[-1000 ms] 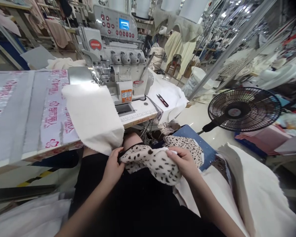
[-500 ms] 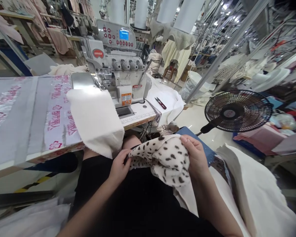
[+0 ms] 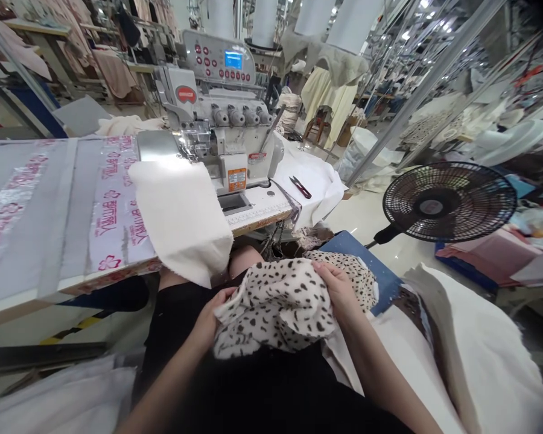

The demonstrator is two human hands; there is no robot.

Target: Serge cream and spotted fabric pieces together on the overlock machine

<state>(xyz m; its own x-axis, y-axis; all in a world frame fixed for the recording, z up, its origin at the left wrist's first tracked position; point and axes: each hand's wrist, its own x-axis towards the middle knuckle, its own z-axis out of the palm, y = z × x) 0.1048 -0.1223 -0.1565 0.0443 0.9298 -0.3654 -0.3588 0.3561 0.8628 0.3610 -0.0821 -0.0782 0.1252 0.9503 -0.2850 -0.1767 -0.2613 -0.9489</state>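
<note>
A white fabric piece with dark spots (image 3: pixel 276 307) hangs bunched over my lap, held between both hands. My left hand (image 3: pixel 212 316) grips its left edge, the fingertips partly hidden by the cloth. At the upper right edge, my right hand (image 3: pixel 337 286) pinches the fabric between thumb and fingers. Behind the right hand, more spotted fabric (image 3: pixel 359 277) lies on a blue surface (image 3: pixel 389 280). A plain cream fabric piece (image 3: pixel 183 217) lies at the overlock sewing machine (image 3: pixel 235 132) and droops over the table's front edge.
Red-handled thread snips (image 3: pixel 301 187) lie on white cloth right of the machine. A black fan (image 3: pixel 447 202) stands at the right, near a metal pole (image 3: pixel 425 90). Large cream fabric (image 3: pixel 484 343) is piled at my right side. The table (image 3: pixel 72 211) extends left.
The spotted fabric has been spread wider and turned between my hands. My right hand has shifted slightly left and down. Spotted fabric now shows on the blue surface.
</note>
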